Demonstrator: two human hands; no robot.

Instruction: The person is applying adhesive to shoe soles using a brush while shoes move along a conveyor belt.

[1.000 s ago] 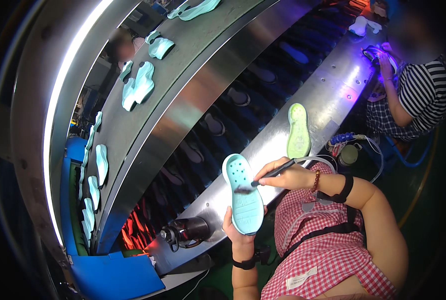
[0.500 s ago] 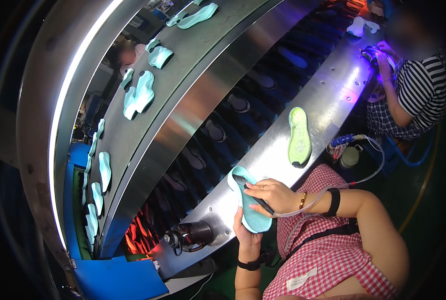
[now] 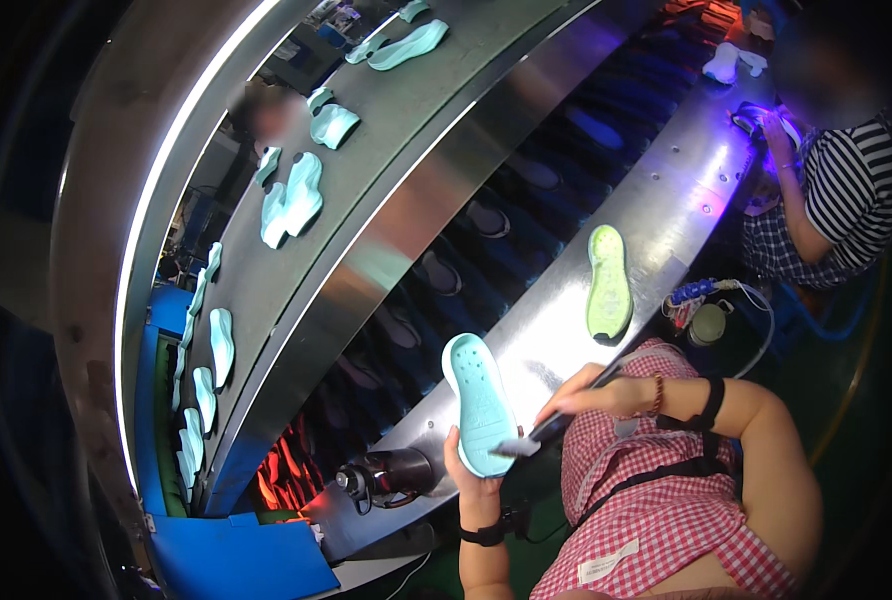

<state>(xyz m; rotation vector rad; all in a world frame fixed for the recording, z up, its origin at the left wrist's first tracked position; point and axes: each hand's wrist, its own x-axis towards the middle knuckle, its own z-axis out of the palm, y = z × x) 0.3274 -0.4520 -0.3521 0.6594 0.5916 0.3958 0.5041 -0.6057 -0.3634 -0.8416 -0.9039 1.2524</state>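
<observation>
A pale turquoise shoe sole (image 3: 476, 385) is tilted up over the metal ledge, its inner face and raised rim showing. My left hand (image 3: 469, 470) grips it by the lower end, fingers wrapped round the edge. In my right hand (image 3: 594, 398) is a brush (image 3: 516, 447) with a dark handle, somewhat smeared by motion. Its bristles lie over the sole's lower right rim; whether they touch cannot be told. Farther off on the ledge lies a yellow-green shoe sole (image 3: 609, 285) with a dark tip, apart from both hands.
A curved belt (image 3: 366, 160) carries several turquoise soles along the left. Between belt and metal ledge (image 3: 546, 320) runs a dark lower line with shoe parts. A black bottle (image 3: 391, 477) lies on the ledge's near end. Another person (image 3: 836, 190) works at far right.
The brush has moved from the sole's upper part to its lower right edge as my right hand drew back. The sole's inner face shows more fully. The view has shifted slightly.
</observation>
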